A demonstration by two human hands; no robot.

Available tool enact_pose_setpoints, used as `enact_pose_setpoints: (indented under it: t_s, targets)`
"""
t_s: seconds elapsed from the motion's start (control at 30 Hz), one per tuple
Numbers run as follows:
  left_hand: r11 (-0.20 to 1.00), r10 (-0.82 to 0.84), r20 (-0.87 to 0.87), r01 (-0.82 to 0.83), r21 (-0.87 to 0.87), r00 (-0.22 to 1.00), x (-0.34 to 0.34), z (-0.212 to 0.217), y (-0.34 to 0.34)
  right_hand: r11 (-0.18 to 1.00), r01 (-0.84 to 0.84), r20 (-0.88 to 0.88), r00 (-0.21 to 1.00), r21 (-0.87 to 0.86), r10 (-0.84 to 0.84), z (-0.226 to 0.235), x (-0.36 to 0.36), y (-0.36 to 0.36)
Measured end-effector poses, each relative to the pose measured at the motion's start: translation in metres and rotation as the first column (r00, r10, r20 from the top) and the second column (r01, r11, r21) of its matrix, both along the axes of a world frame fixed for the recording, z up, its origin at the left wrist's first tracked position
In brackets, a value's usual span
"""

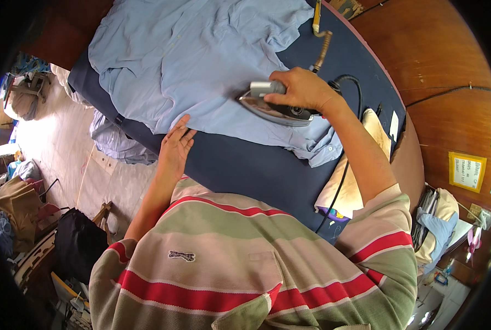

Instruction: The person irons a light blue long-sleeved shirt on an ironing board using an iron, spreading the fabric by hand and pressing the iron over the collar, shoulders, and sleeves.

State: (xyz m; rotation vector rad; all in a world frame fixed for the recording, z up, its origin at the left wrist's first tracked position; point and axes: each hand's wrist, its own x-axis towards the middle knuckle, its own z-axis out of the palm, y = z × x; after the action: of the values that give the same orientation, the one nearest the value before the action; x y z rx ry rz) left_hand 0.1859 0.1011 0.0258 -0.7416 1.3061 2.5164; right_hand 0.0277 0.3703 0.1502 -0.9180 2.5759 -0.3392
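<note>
A light blue shirt (pixel 201 66) lies spread and wrinkled over a dark blue padded ironing surface (pixel 245 162). My right hand (pixel 306 91) is wrapped round the handle of a clothes iron (pixel 278 113), whose soleplate rests on the shirt near its lower edge, beside a cuffed sleeve end (pixel 325 151). At the shirt's near edge, my left hand (pixel 177 143) has its fingers stretched out, the tips touching the cloth. Nothing shows in that palm. The iron's underside is hidden.
A black cord (pixel 358 99) loops from the iron down the right side, past a folded cream cloth (pixel 377 137). A hose (pixel 324 49) runs up from the iron. Crumpled pale fabric (pixel 119 137) hangs below the left edge. A wooden wall (pixel 443 71) stands at the right.
</note>
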Motion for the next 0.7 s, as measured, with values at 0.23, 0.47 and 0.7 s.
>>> enact_pose_setpoints:
  t_s: [0.23, 0.47, 0.7]
  targets:
    - [0.994, 0.077, 0.013, -0.075, -0.083, 0.997, -0.006, -0.007, -0.017, 0.967, -0.254, -0.014, 0.967, 0.003, 0.254, 0.0, 0.015, -0.06]
    - [0.993, -0.012, 0.014, 0.014, -0.12, 1.0, 0.009, -0.006, -0.012, 0.962, -0.266, 0.041, 0.962, -0.056, 0.269, 0.002, 0.011, -0.069]
    - [0.708, -0.543, 0.025, 0.442, 0.551, 0.839, -0.005, 0.004, 0.047, 0.976, 0.218, 0.016, 0.976, -0.005, -0.217, -0.003, -0.006, 0.01]
